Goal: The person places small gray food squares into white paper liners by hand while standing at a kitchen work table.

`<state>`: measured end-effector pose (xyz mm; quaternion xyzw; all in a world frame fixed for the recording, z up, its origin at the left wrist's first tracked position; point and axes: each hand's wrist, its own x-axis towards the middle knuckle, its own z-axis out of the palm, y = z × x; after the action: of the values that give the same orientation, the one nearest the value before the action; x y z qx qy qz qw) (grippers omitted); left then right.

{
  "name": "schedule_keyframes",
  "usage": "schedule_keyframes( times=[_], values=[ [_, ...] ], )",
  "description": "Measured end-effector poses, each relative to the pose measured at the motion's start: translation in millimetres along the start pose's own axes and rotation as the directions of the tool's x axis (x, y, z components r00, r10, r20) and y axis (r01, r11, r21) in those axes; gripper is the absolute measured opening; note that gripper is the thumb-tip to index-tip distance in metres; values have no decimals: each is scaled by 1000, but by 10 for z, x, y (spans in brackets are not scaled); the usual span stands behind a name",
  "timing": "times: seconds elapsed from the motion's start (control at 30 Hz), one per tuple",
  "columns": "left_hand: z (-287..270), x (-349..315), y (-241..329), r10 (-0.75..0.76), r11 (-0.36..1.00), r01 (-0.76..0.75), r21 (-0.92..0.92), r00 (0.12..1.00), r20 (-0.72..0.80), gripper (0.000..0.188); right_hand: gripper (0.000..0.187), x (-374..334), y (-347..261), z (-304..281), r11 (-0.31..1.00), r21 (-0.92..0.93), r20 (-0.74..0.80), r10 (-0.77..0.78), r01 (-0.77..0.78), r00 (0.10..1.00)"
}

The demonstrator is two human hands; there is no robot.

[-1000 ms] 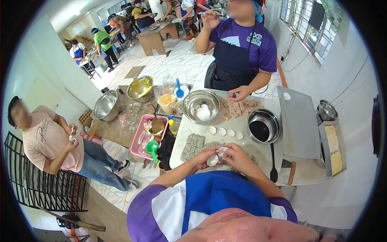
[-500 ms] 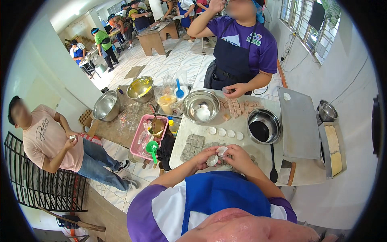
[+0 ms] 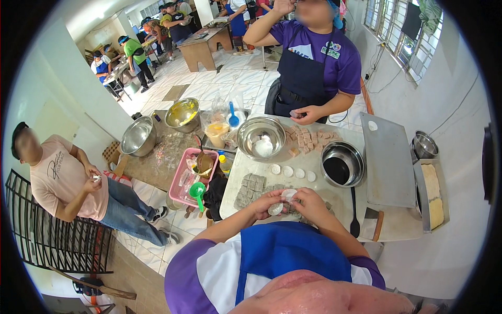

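Note:
Close to the table's near edge, my left hand (image 3: pixel 267 203) is closed around a small pale round cup (image 3: pixel 275 209), which looks like a paper baking cup. The fingers of my right hand (image 3: pixel 311 203) pinch a second whitish round cup (image 3: pixel 288 194) just above it, against my left fingertips. Grey, powder-dusted squares (image 3: pixel 250 189) lie cut in rows left of my hands, and more sit partly hidden beneath them. Beyond my hands, several small white cups (image 3: pixel 287 171) stand in a line on the pale table (image 3: pixel 340 201).
A steel bowl with white powder (image 3: pixel 261 138), brown cut pieces (image 3: pixel 308 138) and a dark-bottomed bowl (image 3: pixel 342 164) stand farther back. A black spatula (image 3: pixel 355 214) lies at right. A pink basket (image 3: pixel 191 178) adjoins the table's left. Co-workers stand opposite (image 3: pixel 314 68) and left (image 3: pixel 68 172).
My hands and the cups stay almost in place. The person at left shifts their hands slightly, and the co-worker opposite moves the hand holding a small piece a little.

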<state>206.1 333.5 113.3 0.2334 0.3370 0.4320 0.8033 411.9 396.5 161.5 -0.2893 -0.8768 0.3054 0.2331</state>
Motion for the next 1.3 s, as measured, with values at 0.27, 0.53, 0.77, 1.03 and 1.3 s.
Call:
schedule_keyframes(
  times=[0.27,0.53,0.77,1.03,1.3],
  values=[
    [10,33,3,8,1000,-8,17,1000,-1,38,15,-1,-48,-54,997,73,-10,32,-31,999],
    [-58,-43,-7,55,998,-53,-39,997,53,43,15,75,-9,96,988,154,-59,17,-7,998],
    [-97,50,-52,133,981,-113,-157,983,123,44,10,23,26,114,937,343,-166,133,-69,977],
    [-165,72,-134,156,978,-151,-144,988,20,37,11,74,-158,92,945,326,-117,64,-23,991],
    [-137,51,-69,132,983,-142,-114,988,-84,28,14,83,-165,66,967,253,-32,24,-15,999]
  ],
)
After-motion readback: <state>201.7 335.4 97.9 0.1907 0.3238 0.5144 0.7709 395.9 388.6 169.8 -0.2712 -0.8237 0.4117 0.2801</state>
